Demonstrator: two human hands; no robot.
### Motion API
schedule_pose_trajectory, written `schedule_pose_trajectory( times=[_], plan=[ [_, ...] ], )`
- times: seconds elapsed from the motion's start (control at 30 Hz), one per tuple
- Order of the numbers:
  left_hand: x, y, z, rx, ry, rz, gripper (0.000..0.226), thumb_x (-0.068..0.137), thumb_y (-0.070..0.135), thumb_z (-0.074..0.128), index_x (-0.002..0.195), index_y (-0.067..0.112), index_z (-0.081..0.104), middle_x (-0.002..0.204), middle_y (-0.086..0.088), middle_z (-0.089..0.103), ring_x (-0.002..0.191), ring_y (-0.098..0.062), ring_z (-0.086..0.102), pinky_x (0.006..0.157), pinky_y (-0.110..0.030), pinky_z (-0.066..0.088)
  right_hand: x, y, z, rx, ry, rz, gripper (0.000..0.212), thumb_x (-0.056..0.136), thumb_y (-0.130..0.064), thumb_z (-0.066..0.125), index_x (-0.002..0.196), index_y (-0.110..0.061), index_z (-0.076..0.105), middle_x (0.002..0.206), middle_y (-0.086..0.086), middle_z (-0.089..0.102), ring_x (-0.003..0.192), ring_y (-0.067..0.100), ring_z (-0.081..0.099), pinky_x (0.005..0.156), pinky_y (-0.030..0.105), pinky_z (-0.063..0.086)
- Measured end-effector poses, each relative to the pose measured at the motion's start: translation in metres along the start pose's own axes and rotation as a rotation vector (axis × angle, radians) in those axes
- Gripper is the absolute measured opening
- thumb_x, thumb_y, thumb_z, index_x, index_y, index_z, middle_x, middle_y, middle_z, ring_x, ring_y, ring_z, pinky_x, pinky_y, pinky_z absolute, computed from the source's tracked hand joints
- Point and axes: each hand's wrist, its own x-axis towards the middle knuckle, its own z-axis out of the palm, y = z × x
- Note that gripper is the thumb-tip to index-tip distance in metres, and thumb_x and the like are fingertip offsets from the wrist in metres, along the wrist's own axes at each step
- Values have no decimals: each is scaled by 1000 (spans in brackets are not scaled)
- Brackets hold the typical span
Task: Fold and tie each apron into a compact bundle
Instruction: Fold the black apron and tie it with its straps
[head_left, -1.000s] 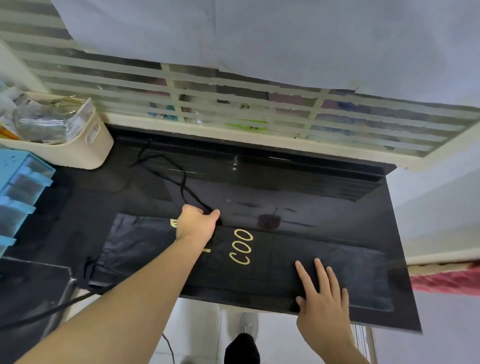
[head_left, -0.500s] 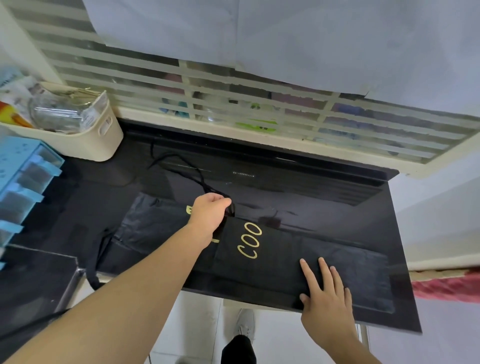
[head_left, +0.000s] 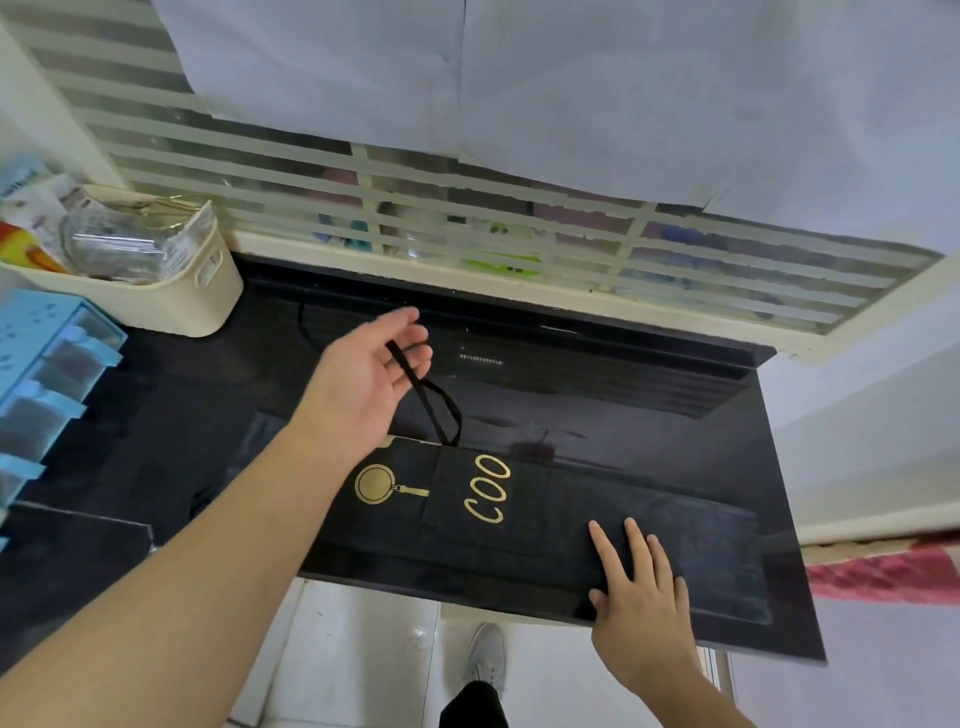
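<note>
A black apron (head_left: 545, 519) lies folded into a long strip along the front edge of the glossy black table (head_left: 597, 405). Gold print shows on it: a pan and the letters "COO". My left hand (head_left: 358, 384) is raised above the apron's upper edge. Its fingers curl loosely round the thin black apron strap (head_left: 439, 415), which loops down to the fabric. My right hand (head_left: 639, 587) lies flat on the right part of the strip near the table edge, fingers straight and spread.
A cream basket (head_left: 171, 296) of packets and a jar stands at the back left. Blue drawers (head_left: 36, 374) sit at the left edge. A barred window (head_left: 467, 218) runs behind the table. Red cloth (head_left: 883, 577) shows at the right, and my shoe (head_left: 488, 660) on the floor.
My left hand has lifted off the apron and moved back and up, drawing the strap with it; the pan print is now uncovered. The right hand stays flat on the fabric.
</note>
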Motion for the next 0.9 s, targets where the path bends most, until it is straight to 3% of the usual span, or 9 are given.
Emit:
schedule_pose_trajectory(
  times=[0.13, 0.2, 0.37, 0.43, 0.5, 0.6, 0.7, 0.8, 0.9],
  plan=[
    [-54, 30, -11, -54, -228, -25, 18, 100, 25, 56, 89, 14, 65, 59, 5, 45, 52, -11, 45, 56, -27, 49, -3, -1, 1, -36, 3, 28, 75, 107, -50, 35, 159, -46, -18, 172, -4, -18, 160, 30, -11, 129, 56, 9],
    [-80, 19, -36, 6, -280, -166, 23, 92, 29, 66, 78, 13, 57, 55, 5, 34, 47, -11, 37, 46, -26, 42, -6, -2, 1, -46, 17, 26, 74, 107, -48, 36, 159, -46, -17, 173, -3, -18, 160, 30, -12, 129, 57, 8],
    [-130, -60, -95, 470, -419, -760, 28, 79, 25, 82, 89, 6, 64, 78, -13, 56, 71, -28, 58, 76, -47, 55, -12, -3, 1, -78, 40, 31, 74, 107, -45, 37, 160, -45, -15, 173, -2, -15, 160, 31, -12, 128, 58, 8],
    [-144, -77, -95, 1017, -615, -951, 35, 82, 38, 81, 103, 11, 73, 92, -5, 73, 91, -24, 72, 89, -39, 59, -14, -5, 0, -81, 31, 38, 74, 107, -44, 38, 161, -44, -13, 173, -2, -14, 160, 31, -11, 128, 58, 9],
    [-148, -88, -87, 1385, -657, -1007, 38, 83, 50, 77, 109, 21, 75, 95, 10, 78, 91, -5, 75, 81, -22, 59, -15, -5, -1, -74, 23, 40, 74, 107, -44, 40, 161, -44, -11, 173, -2, -13, 160, 31, -11, 128, 59, 8],
    [-137, -118, -76, 1427, -485, -787, 29, 93, 45, 68, 104, 18, 72, 91, 9, 79, 84, -7, 76, 75, -24, 59, -15, -5, -1, -49, 18, 37, 73, 107, -44, 42, 162, -44, -7, 173, -1, -11, 160, 31, -9, 128, 60, 9],
    [-121, -144, -55, 1281, -190, -357, 10, 100, 26, 60, 93, 29, 67, 90, 9, 74, 81, -8, 72, 69, -23, 59, -18, -7, 0, -39, 31, 27, 72, 107, -44, 42, 162, -44, -5, 173, -2, -9, 160, 30, -9, 128, 60, 7],
    [-102, -160, -29, 1397, -76, 73, 20, 101, 22, 64, 117, 34, 61, 123, 17, 57, 109, -7, 60, 81, -12, 52, -19, -3, -1, 11, 32, 3, 71, 106, -44, 47, 162, -45, 3, 173, -4, -5, 160, 29, -7, 127, 57, 3],
    [-79, -181, -26, 1636, -6, 296, 57, 96, 37, 70, 147, 34, 42, 144, 5, 37, 124, -15, 47, 96, -25, 52, -31, 8, 1, 254, 120, 90, 59, 102, -38, 59, 155, -37, 34, 168, -5, 18, 156, 26, 16, 127, 47, 22]
  ],
)
